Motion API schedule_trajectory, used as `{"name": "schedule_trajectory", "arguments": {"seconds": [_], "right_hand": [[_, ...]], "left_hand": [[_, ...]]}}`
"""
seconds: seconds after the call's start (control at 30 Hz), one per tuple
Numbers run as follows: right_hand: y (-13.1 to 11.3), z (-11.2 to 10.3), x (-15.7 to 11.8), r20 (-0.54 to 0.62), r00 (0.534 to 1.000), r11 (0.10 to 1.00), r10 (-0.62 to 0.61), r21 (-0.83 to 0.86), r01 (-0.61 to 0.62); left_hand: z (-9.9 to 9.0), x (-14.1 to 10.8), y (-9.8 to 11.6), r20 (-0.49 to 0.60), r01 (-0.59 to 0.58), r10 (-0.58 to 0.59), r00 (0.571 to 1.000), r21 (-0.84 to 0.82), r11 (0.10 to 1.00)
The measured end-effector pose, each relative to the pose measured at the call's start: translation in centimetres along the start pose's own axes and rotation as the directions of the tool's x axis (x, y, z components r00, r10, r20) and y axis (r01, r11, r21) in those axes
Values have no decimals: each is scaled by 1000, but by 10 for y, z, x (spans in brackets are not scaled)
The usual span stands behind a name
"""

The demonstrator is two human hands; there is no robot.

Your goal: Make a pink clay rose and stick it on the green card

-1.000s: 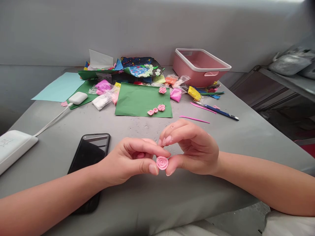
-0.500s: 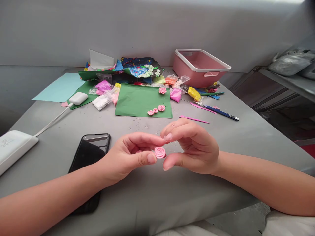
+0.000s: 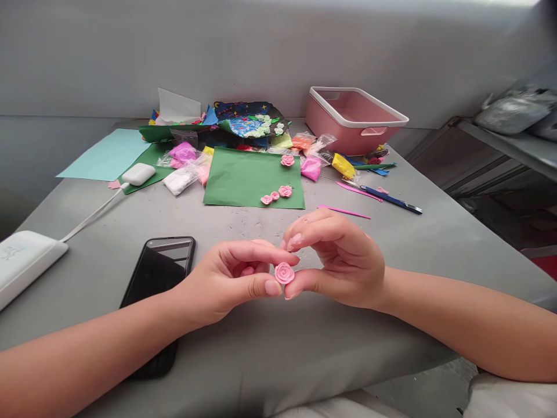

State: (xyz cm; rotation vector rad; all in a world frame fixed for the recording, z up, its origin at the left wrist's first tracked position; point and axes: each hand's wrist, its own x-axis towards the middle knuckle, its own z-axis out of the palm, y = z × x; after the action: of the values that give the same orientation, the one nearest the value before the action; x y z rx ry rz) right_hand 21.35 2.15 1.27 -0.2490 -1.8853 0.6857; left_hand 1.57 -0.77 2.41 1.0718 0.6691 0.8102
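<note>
A small pink clay rose (image 3: 284, 273) with spiralled petals faces me between my two hands above the near part of the table. My left hand (image 3: 235, 278) pinches it between thumb and index finger. A bit of pink shows behind, among the curled fingers of that hand. From the right, my right hand (image 3: 337, 261) meets the rose's edge with its thumb tip. Its index finger arches above, apart from the thumb, close to the left index finger. Beyond the hands lies a green sheet (image 3: 243, 180) bearing several pink clay roses (image 3: 285, 191) along its right side.
A black phone (image 3: 161, 267) lies partly under my left forearm. At left are a white power bank (image 3: 26, 261) and a cabled white case (image 3: 138, 174). Clay bags (image 3: 180, 177), pink tools (image 3: 346, 211), a dark blue cutter (image 3: 391, 199) and a pink basket (image 3: 357, 128) sit farther back.
My right thumb has moved left onto the rose's edge. The rose has turned slightly and sits a little lower, and my left index finger has shifted to the right above it.
</note>
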Motion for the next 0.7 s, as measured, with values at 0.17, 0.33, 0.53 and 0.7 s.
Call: {"name": "schedule_trajectory", "arguments": {"seconds": [0.17,0.33,0.53,0.7], "right_hand": [[1,1,1,-33,999,1000,20,-23,-21],[6,2,-2,24,971,919,-236,-321,231],[4,12,-6,289,859,551,-423,-671,497],[0,18,-10,353,863,514,-361,-697,500]], "left_hand": [[0,-1,0,-16,20,-21,1000,-60,998],[1,2,-2,-127,68,-88,988,-150,986],[2,7,-3,-185,128,-202,962,-352,927],[2,7,-2,-145,179,-248,958,-373,911]]}}
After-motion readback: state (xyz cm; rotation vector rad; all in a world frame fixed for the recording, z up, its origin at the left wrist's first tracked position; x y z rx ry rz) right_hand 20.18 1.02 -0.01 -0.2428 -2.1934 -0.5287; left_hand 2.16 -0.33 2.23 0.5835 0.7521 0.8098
